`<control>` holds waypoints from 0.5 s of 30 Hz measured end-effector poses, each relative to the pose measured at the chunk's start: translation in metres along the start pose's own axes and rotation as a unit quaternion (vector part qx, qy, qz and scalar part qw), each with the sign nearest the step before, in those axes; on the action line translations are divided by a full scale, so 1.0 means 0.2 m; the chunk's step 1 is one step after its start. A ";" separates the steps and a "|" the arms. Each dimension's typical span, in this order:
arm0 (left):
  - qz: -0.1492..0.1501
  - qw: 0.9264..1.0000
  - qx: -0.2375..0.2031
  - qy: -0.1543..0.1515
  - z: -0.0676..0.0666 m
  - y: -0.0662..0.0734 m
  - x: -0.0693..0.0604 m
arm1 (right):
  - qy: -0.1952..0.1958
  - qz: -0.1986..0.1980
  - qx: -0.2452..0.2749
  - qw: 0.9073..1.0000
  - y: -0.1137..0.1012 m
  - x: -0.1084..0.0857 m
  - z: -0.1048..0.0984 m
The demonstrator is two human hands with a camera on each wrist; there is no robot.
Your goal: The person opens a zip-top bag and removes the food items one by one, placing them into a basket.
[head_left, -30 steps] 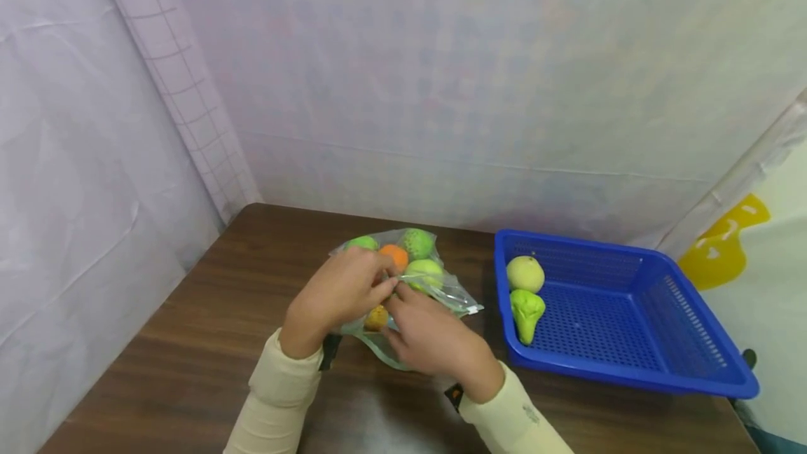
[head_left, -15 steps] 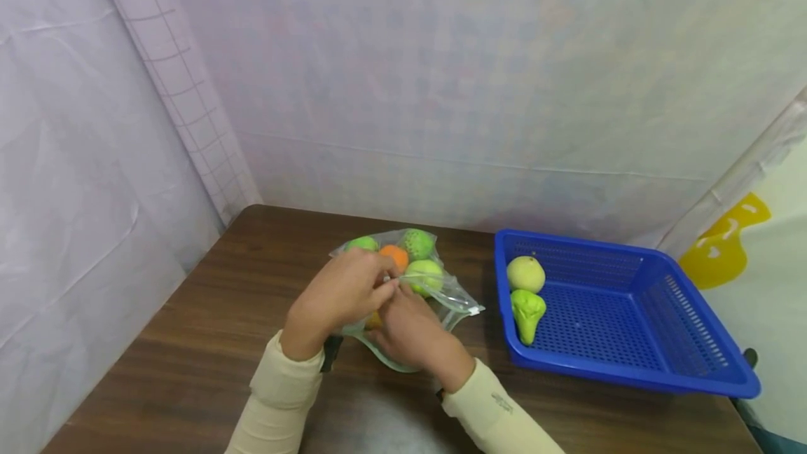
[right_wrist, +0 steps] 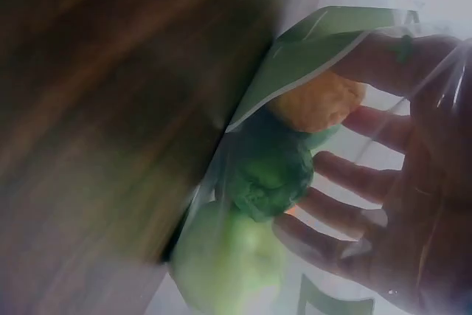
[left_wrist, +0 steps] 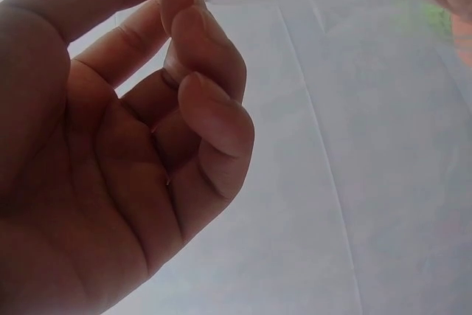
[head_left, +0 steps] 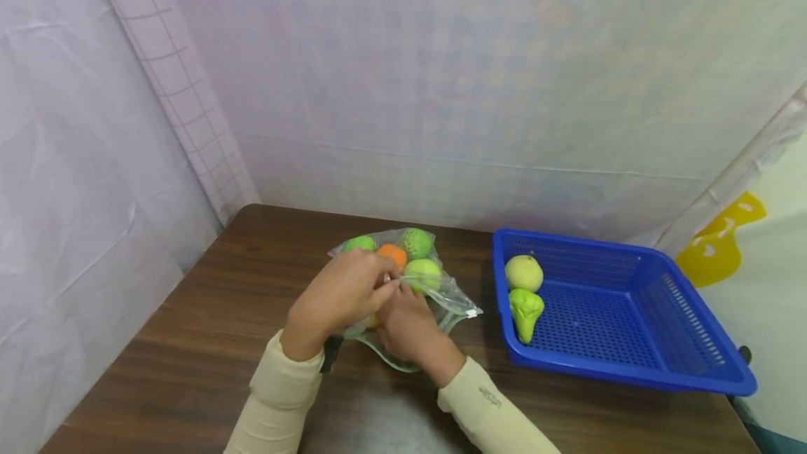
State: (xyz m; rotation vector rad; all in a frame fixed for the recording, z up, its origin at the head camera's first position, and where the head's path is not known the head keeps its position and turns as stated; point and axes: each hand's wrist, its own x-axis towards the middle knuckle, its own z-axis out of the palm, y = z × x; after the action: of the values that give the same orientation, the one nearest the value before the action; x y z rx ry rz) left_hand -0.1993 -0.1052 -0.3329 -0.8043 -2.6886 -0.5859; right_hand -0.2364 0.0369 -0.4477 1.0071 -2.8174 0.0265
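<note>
A clear zip bag [head_left: 450,293] lies on the table with several pieces of produce inside, among them an orange one [head_left: 394,255] and green ones [head_left: 417,243]. My left hand [head_left: 343,289] pinches the bag's upper edge; in the left wrist view, that hand [left_wrist: 147,123] has its other fingers curled. My right hand [head_left: 410,324] reaches into the bag mouth. The right wrist view has the right hand [right_wrist: 398,175] within the plastic, fingers extended, their tips at a dark green piece [right_wrist: 269,175] and a yellow-orange piece [right_wrist: 321,101]. A pale green piece [right_wrist: 225,256] lies beside them.
To the right on the brown table [head_left: 208,314] stands a blue basket [head_left: 599,370]. A round pale yellow-green fruit [head_left: 524,273] and a bright green pear-shaped piece [head_left: 525,314] lie at its left side. White sheeting [head_left: 441,90] hangs behind the table.
My right hand has moved left and deeper into the bag, now covering most of the yellow-orange piece in the head view. My left hand keeps its pinch on the edge.
</note>
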 end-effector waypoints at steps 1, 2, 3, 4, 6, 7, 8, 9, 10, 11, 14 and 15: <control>0.001 1.000 0.000 0.000 0.00 0.00 0.00 | 0.001 0.002 -0.001 1.000 0.00 0.00 0.00; 0.001 1.000 0.000 -0.001 0.00 0.00 0.00 | 0.003 0.004 -0.002 1.000 0.00 0.01 0.00; 0.001 1.000 0.000 -0.002 0.00 0.00 0.00 | 0.004 0.007 -0.005 1.000 0.01 0.01 0.00; 0.000 1.000 0.000 -0.004 0.00 0.00 0.01 | 0.003 0.009 -0.008 1.000 0.01 0.01 0.00; -0.002 1.000 -0.002 -0.009 0.00 0.00 0.01 | -0.002 0.016 -0.008 1.000 0.01 0.01 0.00; -0.003 1.000 -0.003 -0.011 0.00 0.00 0.01 | -0.006 0.019 -0.008 1.000 0.01 0.01 0.01; -0.004 1.000 -0.003 -0.014 0.00 0.00 0.01 | -0.008 0.022 -0.008 1.000 0.01 0.01 0.01; -0.006 1.000 -0.004 -0.017 0.00 0.00 0.01 | -0.010 0.024 -0.007 1.000 0.01 0.01 0.01; -0.007 1.000 -0.005 -0.019 0.00 -0.01 0.01 | -0.012 0.028 -0.002 1.000 0.01 0.01 0.01; -0.009 1.000 -0.006 -0.022 0.00 -0.01 0.01 | -0.015 0.031 0.002 0.999 0.01 0.01 0.01; -0.008 1.000 -0.006 -0.022 0.01 -0.01 0.01 | -0.023 0.048 0.006 0.999 0.02 0.01 0.01; -0.008 1.000 -0.006 -0.022 0.00 0.00 0.01 | -0.026 0.054 0.005 0.998 0.02 0.01 0.01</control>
State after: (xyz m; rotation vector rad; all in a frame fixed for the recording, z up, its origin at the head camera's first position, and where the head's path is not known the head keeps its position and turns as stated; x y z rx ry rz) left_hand -0.2019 -0.1044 -0.3330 -0.8097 -2.7360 -0.5959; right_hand -0.2405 0.0389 -0.4487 0.8684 -2.9183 0.0260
